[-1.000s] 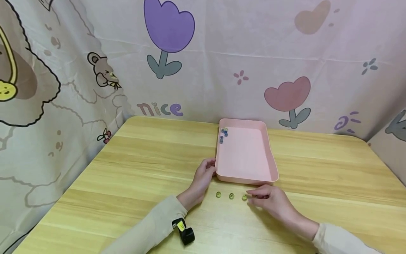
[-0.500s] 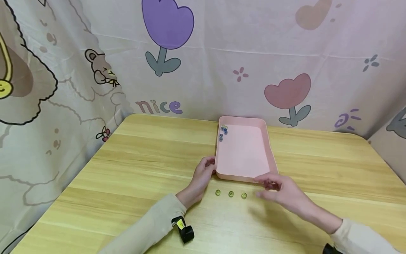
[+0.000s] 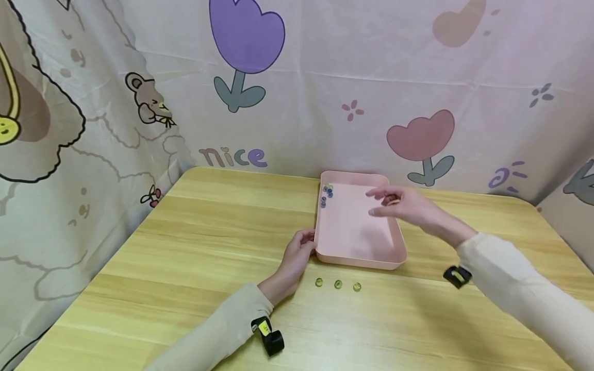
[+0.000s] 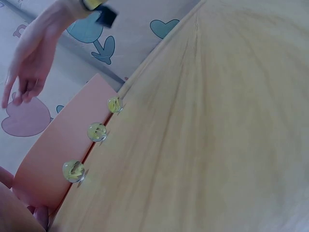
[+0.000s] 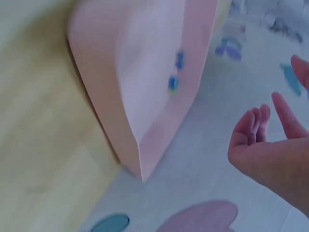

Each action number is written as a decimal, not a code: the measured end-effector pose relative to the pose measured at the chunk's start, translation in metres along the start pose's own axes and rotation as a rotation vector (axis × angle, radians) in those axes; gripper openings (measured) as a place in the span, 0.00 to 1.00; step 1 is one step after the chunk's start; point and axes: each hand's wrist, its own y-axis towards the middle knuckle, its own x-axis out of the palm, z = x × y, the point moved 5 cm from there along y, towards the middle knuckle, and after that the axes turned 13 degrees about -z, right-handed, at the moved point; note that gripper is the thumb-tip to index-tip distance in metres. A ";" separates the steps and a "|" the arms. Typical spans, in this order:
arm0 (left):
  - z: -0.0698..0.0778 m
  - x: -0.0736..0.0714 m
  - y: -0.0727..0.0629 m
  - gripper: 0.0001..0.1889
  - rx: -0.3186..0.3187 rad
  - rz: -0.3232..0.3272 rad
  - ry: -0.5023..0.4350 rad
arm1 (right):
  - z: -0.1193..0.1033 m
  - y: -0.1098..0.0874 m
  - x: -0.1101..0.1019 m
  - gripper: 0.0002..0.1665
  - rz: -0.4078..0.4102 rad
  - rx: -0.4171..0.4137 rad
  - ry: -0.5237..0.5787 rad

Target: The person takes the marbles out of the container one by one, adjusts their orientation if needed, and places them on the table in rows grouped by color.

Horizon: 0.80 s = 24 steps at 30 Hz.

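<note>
A shallow pink tray point(image 3: 357, 226) lies on the wooden table. At its near left corner my left hand point(image 3: 293, 262) holds the side wall; in the left wrist view those fingers point(image 4: 41, 215) show at the tray's end. Above the tray's right side hovers my right hand point(image 3: 403, 206), holding nothing, with thumb and index finger apart. In front of the tray, three clear yellow-green marbles form a row: a left marble point(image 3: 318, 282), a middle marble point(image 3: 338, 284) and a right marble point(image 3: 357, 287). Inside, several blue marbles point(image 3: 329, 191) and a yellowish one gather near the left wall.
The wooden table point(image 3: 209, 221) extends to both sides of the tray. A printed curtain point(image 3: 297, 103) hangs right behind its far edge. Each wrist carries a small black camera, such as the left camera point(image 3: 274, 341).
From beside the rightmost yellow-green marble, my right hand has lifted and moved forward over the tray's right side. That marble stays in its row. My left hand has kept its place.
</note>
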 end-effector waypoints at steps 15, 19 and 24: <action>-0.003 0.000 -0.002 0.21 -0.002 -0.009 0.005 | 0.023 0.093 -0.026 0.26 0.156 0.034 0.201; -0.003 -0.001 -0.003 0.21 0.011 -0.005 0.003 | 0.031 0.114 -0.014 0.25 0.179 0.024 0.277; -0.001 0.000 -0.004 0.21 0.015 -0.020 0.010 | 0.039 0.130 -0.002 0.21 0.183 0.049 0.305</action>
